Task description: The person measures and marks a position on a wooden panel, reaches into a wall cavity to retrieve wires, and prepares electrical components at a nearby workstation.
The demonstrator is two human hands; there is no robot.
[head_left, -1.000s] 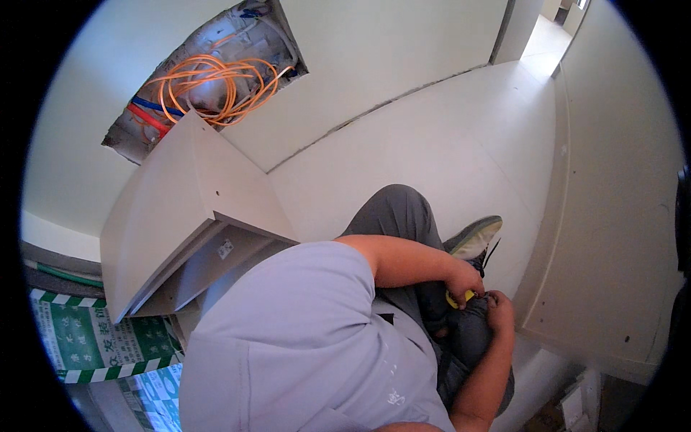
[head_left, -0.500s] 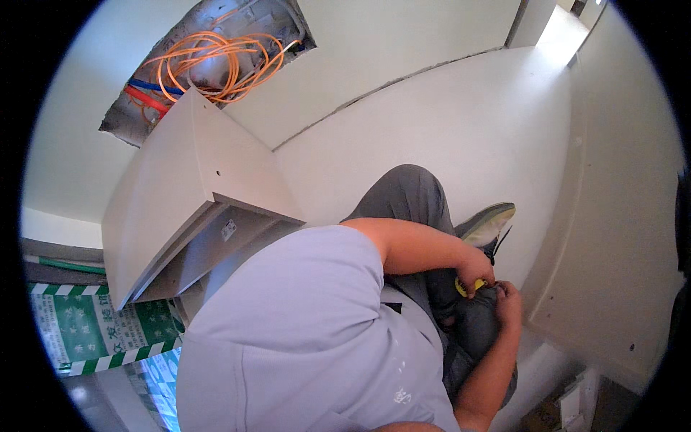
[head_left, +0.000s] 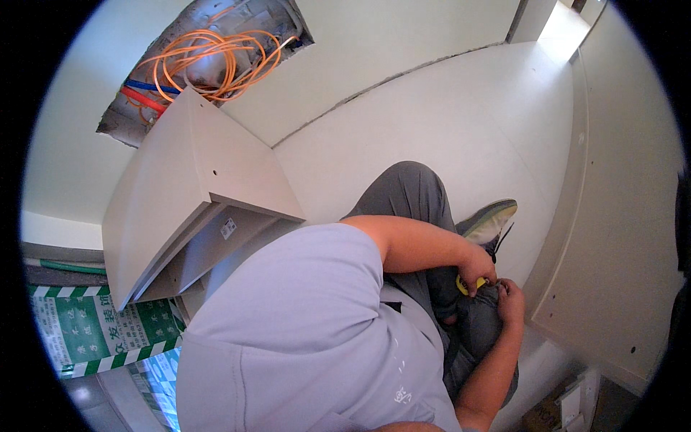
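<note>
My left hand [head_left: 476, 269] is closed round a small yellow tape measure [head_left: 462, 285], most of it covered by the fingers. Right beside it, my right hand [head_left: 510, 299] has its thumb and fingers pinched together; what they hold, if anything, is too small to make out. Both hands are close together above my bent leg in dark grey trousers [head_left: 478, 317], near my shoe [head_left: 491, 220].
A beige cabinet box [head_left: 241, 155] stands tilted at the left. Behind it, coiled orange cable [head_left: 229, 68] hangs from a wall opening. Green-and-white printed sheeting [head_left: 86, 335] lies lower left. A beige panel [head_left: 612, 288] rises at right, with a cardboard box [head_left: 551, 417] near its foot.
The view has shifted very slightly. My hands hold almost the same pose, with the right fingers still pinched next to the tape measure.
</note>
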